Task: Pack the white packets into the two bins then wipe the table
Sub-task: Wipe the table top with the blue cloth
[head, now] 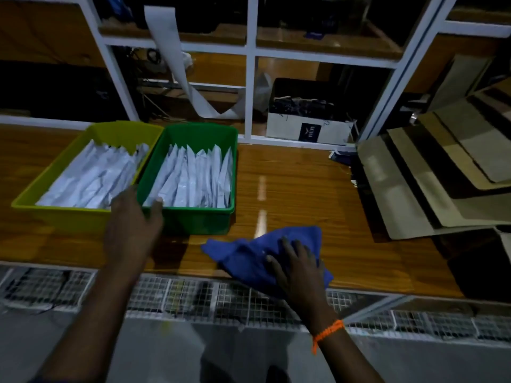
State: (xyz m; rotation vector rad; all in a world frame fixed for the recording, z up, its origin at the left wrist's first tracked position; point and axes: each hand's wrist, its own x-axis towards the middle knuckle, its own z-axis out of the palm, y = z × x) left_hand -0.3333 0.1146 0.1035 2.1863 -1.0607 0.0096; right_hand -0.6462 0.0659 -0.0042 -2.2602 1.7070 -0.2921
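White packets (pixel 193 178) are all tucked into the yellow bin (pixel 55 214) and green bin (pixel 199 219) on the left of the table (pixel 304 189), so I'd say it's wiping time. Right hand (pixel 298 266) lies flat on the blue cloth (pixel 249 252) at the near edge, fingers spread, pressing rather than gripping. Left hand (pixel 132 222) is at the near rims where the bins meet (too blurry to tell if it's gripping). I'd keep the palm flat, use long overlapping passes, and slide the bins aside to wipe underneath

Head camera looks forward and down, close over the table (pixel 290 175).
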